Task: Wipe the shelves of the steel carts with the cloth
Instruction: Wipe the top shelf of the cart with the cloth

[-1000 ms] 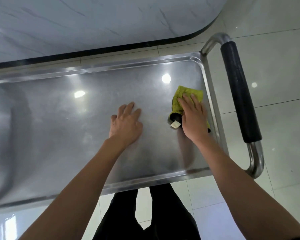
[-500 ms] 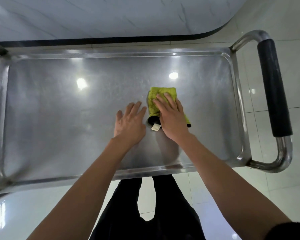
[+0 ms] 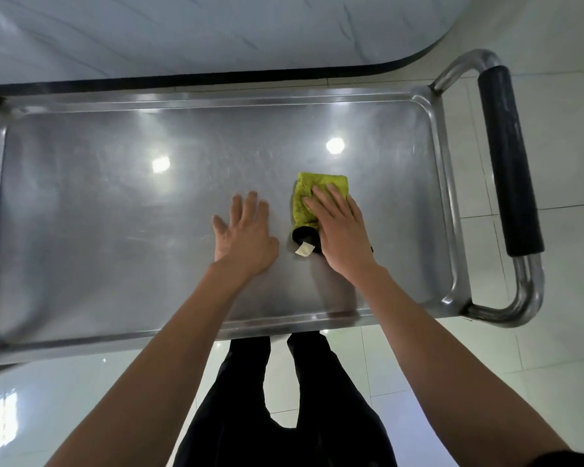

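Observation:
The steel cart's top shelf (image 3: 81, 230) fills the middle of the view, a shallow shiny tray with a raised rim. A yellow-green cloth (image 3: 305, 200) with a black edge and a white tag lies folded on it, right of centre. My right hand (image 3: 339, 230) presses flat on the cloth with straight fingers. My left hand (image 3: 245, 235) rests flat on the bare steel just left of the cloth, fingers spread.
The cart's push handle (image 3: 509, 163), a steel tube with a black grip, runs along the right side. A white marble-patterned counter (image 3: 182, 32) with a dark base strip stands behind the cart. Glossy white floor tiles (image 3: 553, 382) surround it; my dark trousers (image 3: 284, 416) show below.
My right hand slid the cloth leftward from the shelf's right rim toward the centre, closer to my left hand. The view shifted, showing more of the shelf.

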A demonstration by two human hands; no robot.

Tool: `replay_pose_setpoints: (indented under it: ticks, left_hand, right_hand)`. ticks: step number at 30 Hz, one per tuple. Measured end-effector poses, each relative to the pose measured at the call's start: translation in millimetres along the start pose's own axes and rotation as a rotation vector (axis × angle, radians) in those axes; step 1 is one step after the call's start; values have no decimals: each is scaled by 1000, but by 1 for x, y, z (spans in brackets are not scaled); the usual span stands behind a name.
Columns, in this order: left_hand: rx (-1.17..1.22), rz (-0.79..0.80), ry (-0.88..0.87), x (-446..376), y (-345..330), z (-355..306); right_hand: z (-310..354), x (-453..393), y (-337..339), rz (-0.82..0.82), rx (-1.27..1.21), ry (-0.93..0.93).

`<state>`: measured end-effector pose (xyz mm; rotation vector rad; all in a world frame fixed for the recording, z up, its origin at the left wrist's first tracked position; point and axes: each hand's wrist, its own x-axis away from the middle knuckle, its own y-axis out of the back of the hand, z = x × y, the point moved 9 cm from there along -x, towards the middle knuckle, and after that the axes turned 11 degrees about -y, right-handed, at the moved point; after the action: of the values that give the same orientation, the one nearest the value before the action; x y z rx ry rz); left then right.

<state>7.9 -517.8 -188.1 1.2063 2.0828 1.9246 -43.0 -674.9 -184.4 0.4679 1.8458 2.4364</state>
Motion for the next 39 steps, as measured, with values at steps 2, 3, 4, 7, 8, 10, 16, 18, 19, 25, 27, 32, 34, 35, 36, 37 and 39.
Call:
replay_pose_setpoints:
  ticks: [2, 3, 4, 7, 8, 10, 16, 18, 19, 25, 27, 32, 34, 35, 36, 37, 39]
  left_hand:
    - [2, -4, 11, -2, 3, -15]
    - [20, -28, -12, -2, 7, -29]
    - [44, -55, -50, -3, 9, -44]
    - [90, -63, -114, -5, 7, -84]
    - [100, -43, -96, -6, 3, -91]
    - [114, -14, -50, -7, -4, -96]
    - [80, -36, -38, -3, -6, -98]
    - [61, -37, -39, -2, -7, -98]
    - [55, -34, -40, -2, -8, -98]
    - [61, -50, -108, 2, -7, -90]
    - [124, -95, -132, 11, -3, -78]
    - [141, -263, -72, 58, 0, -17]
    - [140, -241, -61, 73, -10, 0]
    - [145, -216, -63, 79, -16, 6]
    - [148, -187, -71, 84, -23, 10]
    - [141, -161, -88, 87, -30, 13]
    - [96, -117, -138, 91, -42, 16]
  right_hand:
    - [-28, 8, 5, -26, -6, -55]
    - [-43, 11, 7, -32, -8, -71]
    - [-57, 15, 10, -36, -10, -85]
    - [-107, 27, 23, -46, -22, -154]
    - [-125, 32, 27, -47, -26, -184]
    - [-158, 43, 38, -57, -31, -240]
    - [-181, 56, 42, -56, -43, -247]
    - [-178, 59, 41, -77, -58, -273]
    - [-176, 61, 39, -86, -62, -282]
    - [-139, 79, 21, -132, -23, -273]
    - [-119, 81, 13, -130, -12, -262]
    - [-55, 75, -3, -126, 28, -181]
    - [-23, 71, -10, -113, 51, -143]
    - [-6, 68, -13, -103, 61, -119]
    - [11, 64, -17, -90, 67, -92]
    - [28, 62, -20, -75, 69, -65]
    - [57, 60, -28, -47, 69, -21]
